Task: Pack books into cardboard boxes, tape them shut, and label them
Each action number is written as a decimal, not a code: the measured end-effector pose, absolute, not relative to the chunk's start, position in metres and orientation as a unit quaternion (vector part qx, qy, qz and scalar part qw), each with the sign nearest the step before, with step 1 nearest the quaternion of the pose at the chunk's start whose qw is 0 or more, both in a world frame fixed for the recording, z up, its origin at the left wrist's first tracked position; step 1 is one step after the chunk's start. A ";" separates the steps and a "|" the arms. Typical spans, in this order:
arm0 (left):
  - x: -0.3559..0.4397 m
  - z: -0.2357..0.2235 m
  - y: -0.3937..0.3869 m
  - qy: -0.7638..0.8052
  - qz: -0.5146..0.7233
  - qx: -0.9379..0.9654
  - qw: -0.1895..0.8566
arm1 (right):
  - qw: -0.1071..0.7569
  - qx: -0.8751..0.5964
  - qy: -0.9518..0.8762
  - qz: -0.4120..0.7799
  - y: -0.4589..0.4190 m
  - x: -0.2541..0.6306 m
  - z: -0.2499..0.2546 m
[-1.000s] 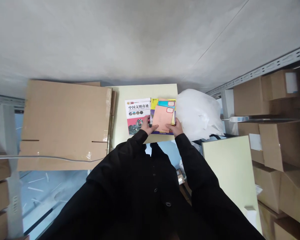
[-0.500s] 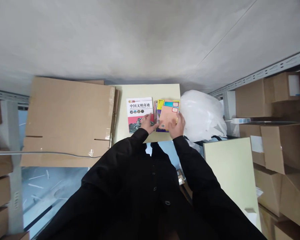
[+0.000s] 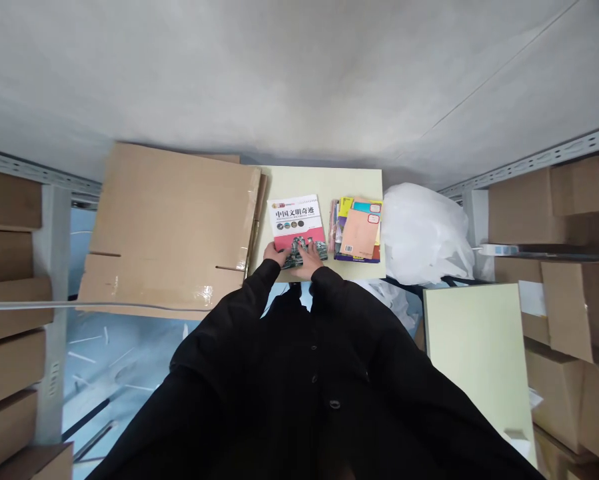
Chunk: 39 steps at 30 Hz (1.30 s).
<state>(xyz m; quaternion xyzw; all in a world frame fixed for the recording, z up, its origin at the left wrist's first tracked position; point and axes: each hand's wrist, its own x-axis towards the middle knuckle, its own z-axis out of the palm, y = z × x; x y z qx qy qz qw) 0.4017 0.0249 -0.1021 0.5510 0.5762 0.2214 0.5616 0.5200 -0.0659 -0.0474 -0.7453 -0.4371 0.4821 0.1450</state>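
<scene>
Right under both our hands sits the book (image 3: 295,233), flat on the table, title end aimed away from us at the wall (image 3: 299,87). Its long axis runs mostly straight out from our grip, top leaning a touch left. Our left hand (image 3: 273,253) is at the near left corner, thumb over the cover; our right hand (image 3: 310,261) has its fingers on the lower cover, a bit spread. Can't tell if either one's actually pinching it, fingers underneath would be hidden.

Table (image 3: 349,181) is pale and smooth. Just right of our grip there's a pile of books (image 3: 362,233), then puffy white plastic (image 3: 422,230) beyond. Left of our hands we've got flat cardboard (image 3: 174,220). Well out to both sides, boxes (image 3: 519,207) on racks; low left, bluish floor (image 3: 96,360).
</scene>
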 end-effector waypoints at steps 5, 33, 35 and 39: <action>0.386 -0.080 0.027 0.589 0.230 0.522 0.573 | 0.231 -0.746 -0.423 0.460 -0.075 0.516 -0.042; 0.583 0.039 -0.276 0.092 -0.088 0.626 0.769 | 0.756 -0.628 0.157 0.096 -0.505 0.601 0.033; 0.600 0.031 -0.318 0.085 -0.103 0.655 0.744 | 0.769 -0.608 0.186 0.065 -0.548 0.601 0.024; 0.625 0.010 -0.384 0.077 -0.133 0.692 0.705 | 0.785 -0.575 0.230 0.021 -0.614 0.598 0.008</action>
